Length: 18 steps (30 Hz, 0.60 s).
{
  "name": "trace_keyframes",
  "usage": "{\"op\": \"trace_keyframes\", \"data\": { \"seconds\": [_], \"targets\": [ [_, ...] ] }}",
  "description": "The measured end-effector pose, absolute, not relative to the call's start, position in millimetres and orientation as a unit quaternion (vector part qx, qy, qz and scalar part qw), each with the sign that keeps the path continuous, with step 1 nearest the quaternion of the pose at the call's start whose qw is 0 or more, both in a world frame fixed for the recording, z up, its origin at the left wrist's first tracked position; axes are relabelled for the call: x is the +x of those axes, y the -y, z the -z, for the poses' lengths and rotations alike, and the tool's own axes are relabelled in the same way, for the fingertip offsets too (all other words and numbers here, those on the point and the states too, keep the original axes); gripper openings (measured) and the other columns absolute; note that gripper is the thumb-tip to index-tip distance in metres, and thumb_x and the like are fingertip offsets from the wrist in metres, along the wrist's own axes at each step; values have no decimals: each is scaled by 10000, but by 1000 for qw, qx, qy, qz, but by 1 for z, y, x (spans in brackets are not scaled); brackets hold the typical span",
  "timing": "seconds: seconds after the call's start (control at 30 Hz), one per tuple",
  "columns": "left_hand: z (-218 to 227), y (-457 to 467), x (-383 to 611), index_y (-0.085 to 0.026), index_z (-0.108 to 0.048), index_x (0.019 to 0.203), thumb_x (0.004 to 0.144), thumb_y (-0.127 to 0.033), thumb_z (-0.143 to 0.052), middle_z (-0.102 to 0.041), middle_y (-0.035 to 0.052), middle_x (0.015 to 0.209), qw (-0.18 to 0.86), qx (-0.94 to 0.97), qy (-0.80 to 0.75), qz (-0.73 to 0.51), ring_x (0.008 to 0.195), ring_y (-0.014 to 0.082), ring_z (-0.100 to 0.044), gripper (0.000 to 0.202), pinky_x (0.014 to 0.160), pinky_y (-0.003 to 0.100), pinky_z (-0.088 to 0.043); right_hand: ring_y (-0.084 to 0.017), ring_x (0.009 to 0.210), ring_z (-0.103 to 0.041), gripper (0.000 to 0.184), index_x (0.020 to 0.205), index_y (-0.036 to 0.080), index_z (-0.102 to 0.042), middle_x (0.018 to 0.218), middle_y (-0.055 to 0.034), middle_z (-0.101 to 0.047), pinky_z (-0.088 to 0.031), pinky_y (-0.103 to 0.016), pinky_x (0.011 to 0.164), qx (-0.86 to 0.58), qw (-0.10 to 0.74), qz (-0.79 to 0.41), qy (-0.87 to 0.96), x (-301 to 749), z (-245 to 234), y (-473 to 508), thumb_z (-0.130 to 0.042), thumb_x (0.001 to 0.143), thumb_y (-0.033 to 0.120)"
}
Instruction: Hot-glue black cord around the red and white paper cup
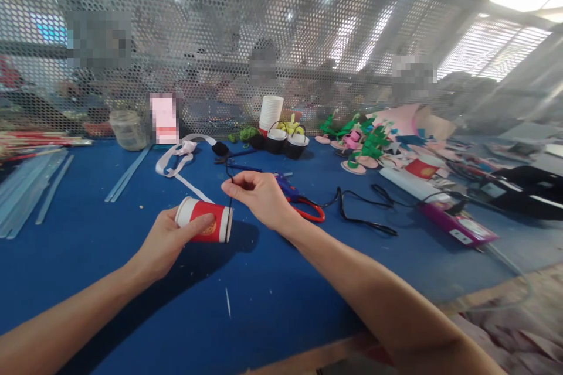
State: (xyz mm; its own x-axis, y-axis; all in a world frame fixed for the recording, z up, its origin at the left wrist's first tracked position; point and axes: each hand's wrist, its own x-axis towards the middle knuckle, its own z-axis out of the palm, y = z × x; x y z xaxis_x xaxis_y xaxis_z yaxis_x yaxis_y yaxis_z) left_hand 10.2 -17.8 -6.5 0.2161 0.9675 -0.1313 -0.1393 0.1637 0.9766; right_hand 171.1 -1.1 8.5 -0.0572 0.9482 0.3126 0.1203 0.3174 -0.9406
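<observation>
My left hand (165, 240) is wrapped round a red-and-white paper cup (199, 227), thumb along its side. The cup lies sideways in the air above the blue table. Around its right end runs black yarn (230, 202), which rises to my right hand (255, 193). Thumb and forefinger there are pinched on the strand. Farther back the yarn reaches toward a small black ball (220, 149). A white ribbon (191, 184) curls behind the cup. Beyond my right wrist lie red-handled scissors (310, 211) and a blue tool (287, 186), partly covered.
Clear glue sticks (33, 190) lie left near a jar (128, 129). Behind stand stacked paper cups (271, 112), two black-wrapped cups (297, 145) and a perforated screen (211, 58). Green crafts (372, 143), a black cord (373, 224) and a purple power strip (460, 225) occupy the right.
</observation>
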Motion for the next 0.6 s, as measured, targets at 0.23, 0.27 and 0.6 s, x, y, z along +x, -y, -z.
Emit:
{"op": "trace_keyframes", "data": {
  "seconds": [0.23, 0.27, 0.6],
  "targets": [
    [7, 19, 9, -156, -632, 621, 554, -215, -715, -656, -24, 544, 620, 470, -430, -459, 485, 94, -570, 122, 483, 159, -464, -68, 525, -457, 153, 595, 145, -558, 568, 36, -534, -362, -213, 517, -439, 520, -392, 619, 172, -4, -1, -597, 649, 282],
    [7, 19, 9, -156, -633, 625, 550, -209, -716, -656, -24, 550, 621, 470, -427, -460, 490, 93, -570, 123, 487, 160, -465, -69, 528, -461, 150, 598, 145, -560, 570, 35, -537, -365, -214, 523, -439, 518, -393, 620, 172, -4, -1, -597, 649, 281],
    [10, 17, 5, -146, -642, 647, 531, -177, -712, -631, -15, 555, 596, 494, -419, -474, 499, 100, -547, 139, 494, 184, -457, -79, 541, -479, 163, 601, 144, -571, 577, 30, -551, -377, -220, 539, -451, 499, -390, 629, 171, -3, 1, -592, 654, 297]
  ]
}}
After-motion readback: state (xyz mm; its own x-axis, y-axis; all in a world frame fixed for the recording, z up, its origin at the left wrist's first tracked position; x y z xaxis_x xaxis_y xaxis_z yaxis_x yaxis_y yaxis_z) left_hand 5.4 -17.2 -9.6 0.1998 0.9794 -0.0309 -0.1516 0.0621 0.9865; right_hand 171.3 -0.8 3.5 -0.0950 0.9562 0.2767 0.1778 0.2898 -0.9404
